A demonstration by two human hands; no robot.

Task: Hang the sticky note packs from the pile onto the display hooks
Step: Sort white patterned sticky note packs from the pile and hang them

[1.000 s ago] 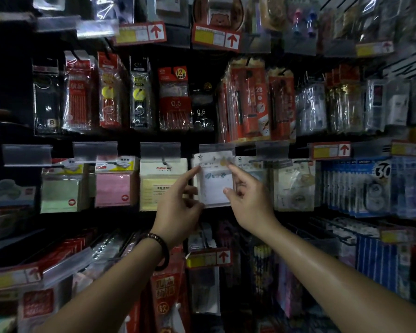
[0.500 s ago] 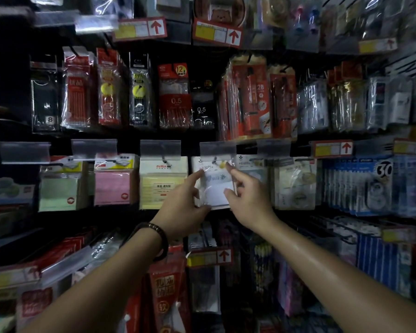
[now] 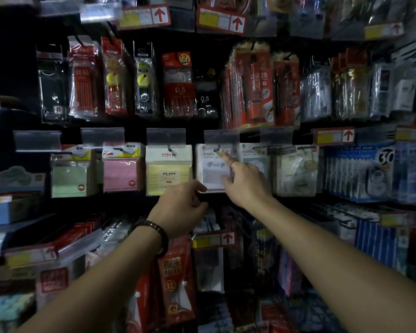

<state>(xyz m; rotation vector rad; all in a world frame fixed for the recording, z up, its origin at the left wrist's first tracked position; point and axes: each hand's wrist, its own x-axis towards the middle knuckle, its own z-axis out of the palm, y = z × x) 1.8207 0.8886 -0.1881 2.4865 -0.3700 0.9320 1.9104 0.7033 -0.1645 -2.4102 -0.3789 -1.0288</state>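
Step in hand, as judged: seating of a white sticky note pack (image 3: 213, 170) on its display hook (image 3: 217, 148), middle row of the rack. Left to right along that row: green pack (image 3: 69, 179), pink pack (image 3: 120, 175), yellow pack (image 3: 168, 175), each hung beneath a clear label holder; then the white pack, hole at the top apparently on the hook, though blurred. Left hand (image 3: 180, 210), braceleted at the wrist, just below the pack's lower left corner, fingers loosely curled, thumb close to the corner; contact not clear, nothing evidently grasped. Right hand (image 3: 246, 186) laid against the pack's right edge, forefinger stretched up toward the hook, remaining fingers partly folded; pressing rather than clutching, as far as can be told. For a clean finish: push the header fully back along the hook with the forefinger, steady the lower edge from below, square the face with its neighbours, then let go. Pack itself: clear-wrapped, white header card with small print, pale blue mark on the face, flat and light, likely to swing. Further right, similar clear-wrapped packs (image 3: 296, 171). Pile not in view.
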